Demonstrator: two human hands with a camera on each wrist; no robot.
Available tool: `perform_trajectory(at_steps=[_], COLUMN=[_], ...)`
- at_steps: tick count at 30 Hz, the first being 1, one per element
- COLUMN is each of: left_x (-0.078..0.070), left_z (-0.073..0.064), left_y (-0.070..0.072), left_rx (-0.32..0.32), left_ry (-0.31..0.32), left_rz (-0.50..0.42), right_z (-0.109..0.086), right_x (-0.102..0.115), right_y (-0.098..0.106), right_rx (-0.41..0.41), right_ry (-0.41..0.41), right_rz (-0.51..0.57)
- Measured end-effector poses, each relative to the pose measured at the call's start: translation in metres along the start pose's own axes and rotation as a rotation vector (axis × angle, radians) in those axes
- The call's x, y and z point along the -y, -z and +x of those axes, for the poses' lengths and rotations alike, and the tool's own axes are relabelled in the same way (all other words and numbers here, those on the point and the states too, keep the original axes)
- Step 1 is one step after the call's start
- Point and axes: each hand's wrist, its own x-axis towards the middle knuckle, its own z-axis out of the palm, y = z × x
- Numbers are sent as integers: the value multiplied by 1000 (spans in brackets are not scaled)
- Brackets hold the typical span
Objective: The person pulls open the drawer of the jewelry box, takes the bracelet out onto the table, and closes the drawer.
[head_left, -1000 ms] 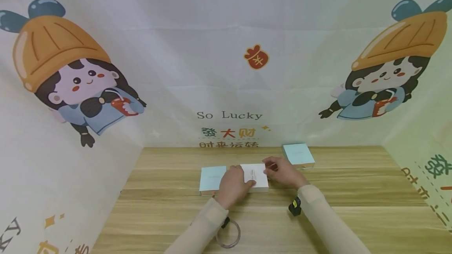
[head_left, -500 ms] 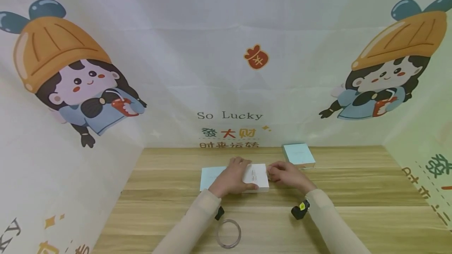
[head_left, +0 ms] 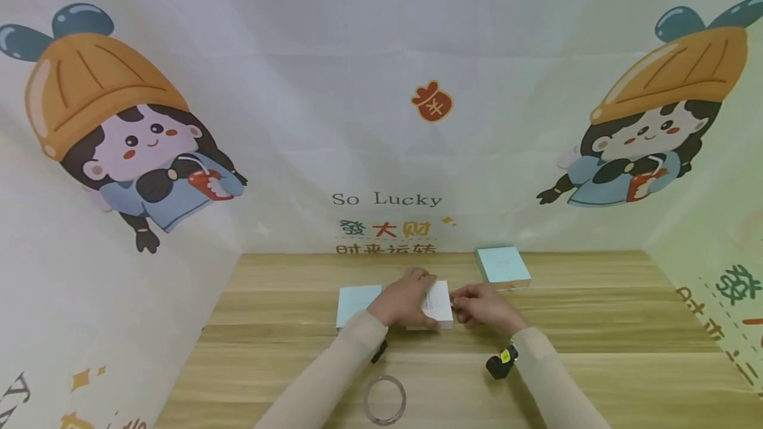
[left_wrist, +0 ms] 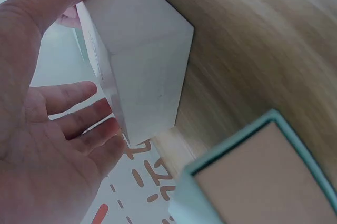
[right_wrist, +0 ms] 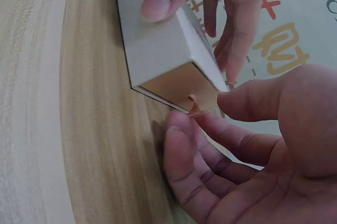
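Note:
A white drawer-style box (head_left: 440,303) with small print on top sits on the table, its right end showing a tan drawer front (right_wrist: 174,88) with a small pinkish ribbon pull (right_wrist: 195,108). My left hand (head_left: 406,300) grips the box across its top, thumb on the near side and fingers along the far side. At the right end is my right hand (head_left: 484,306). Its index fingertip touches the ribbon while the thumb stands a little apart, the other fingers loosely bent beneath. Left of the white box lies a light blue box (head_left: 357,303), partly behind my left wrist.
Another light blue box (head_left: 503,265) stands at the back right by the printed cloth wall (head_left: 381,151). A translucent bangle (head_left: 384,400) lies on the wooden table (head_left: 596,310) near the front, between my forearms. Black wrist cameras hang at both cuffs.
My left hand has slid right across the white box. My right hand has dropped from the box's upper right corner to the drawer end. The boxes and the bangle stay in place.

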Motion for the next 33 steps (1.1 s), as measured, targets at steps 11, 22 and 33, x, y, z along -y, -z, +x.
perform_trajectory(at_steps=[11,22,33], left_x=[-1,-1,-3], left_z=[11,13,11], left_y=[-3,-4,-2], left_rx=[35,43,45], left_ry=[8,34,59], left_rz=[-4,-30,-50], right_z=[2,3,7], right_x=[-2,-1,-9], right_y=[-5,-18,-23], right_rx=[-65,-215,-279], right_ry=[20,16,17], right_rz=[-98,-89,-64])
